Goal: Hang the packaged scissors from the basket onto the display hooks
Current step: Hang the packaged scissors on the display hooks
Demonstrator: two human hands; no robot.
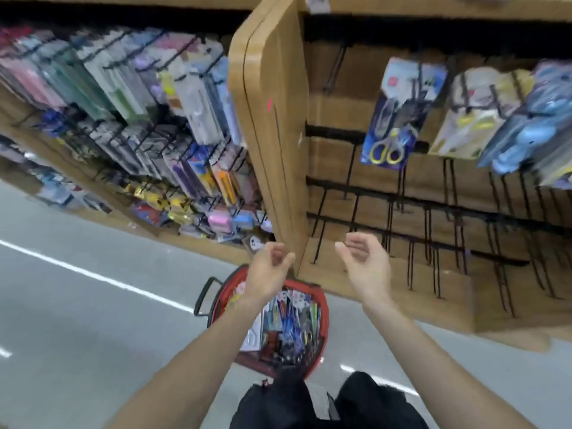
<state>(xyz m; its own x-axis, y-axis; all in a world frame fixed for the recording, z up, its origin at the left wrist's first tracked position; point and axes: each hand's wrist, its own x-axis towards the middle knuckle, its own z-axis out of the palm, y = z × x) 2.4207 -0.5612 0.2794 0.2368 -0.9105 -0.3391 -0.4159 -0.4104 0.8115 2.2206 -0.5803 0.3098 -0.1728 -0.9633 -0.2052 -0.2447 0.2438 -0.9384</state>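
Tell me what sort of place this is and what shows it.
Most likely a stationery aisle in a retail shop. Wooden display shelving carries rows of black display hooks hung with packaged scissors and other carded goods, and a red shopping basket of packaged stock sits on the grey floor.

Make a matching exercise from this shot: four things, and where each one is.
Things:
1. basket
2. yellow-handled scissors pack
3. left hand
4. right hand

Places:
A. hanging on an upper hook
B. on the floor, under the hands
C. raised and holding nothing, before the bare hooks
D. raised and holding nothing, over the basket's left rim

Pairs: 1-B, 2-A, 3-D, 4-C
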